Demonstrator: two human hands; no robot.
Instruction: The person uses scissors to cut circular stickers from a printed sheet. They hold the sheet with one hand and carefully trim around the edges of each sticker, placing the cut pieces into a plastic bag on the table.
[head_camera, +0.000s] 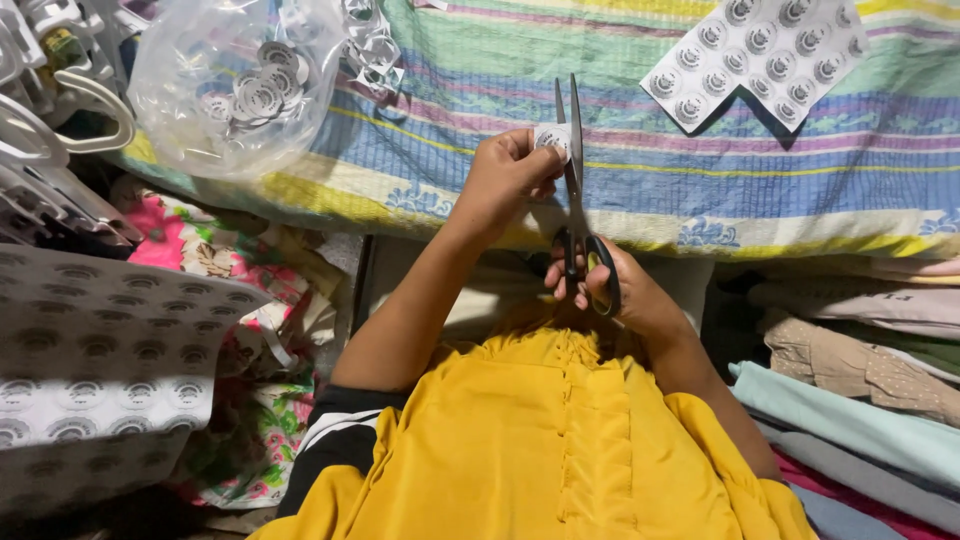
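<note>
My left hand (505, 180) pinches a small white printed paper piece (551, 137) between thumb and fingers, held up over the striped cloth. My right hand (610, 290) grips the black handles of a pair of scissors (576, 190). The blades point away from me and stand slightly apart, right beside the paper piece. Both forearms reach out over my yellow garment (560, 440).
A white sheet of round printed labels (765, 50) lies on the striped cloth (700, 170) at the upper right. A clear plastic bag of cut labels (235, 85) sits upper left, white hangers (50, 120) beside it. More label sheets (100, 350) lie left; folded fabrics (860, 390) are stacked right.
</note>
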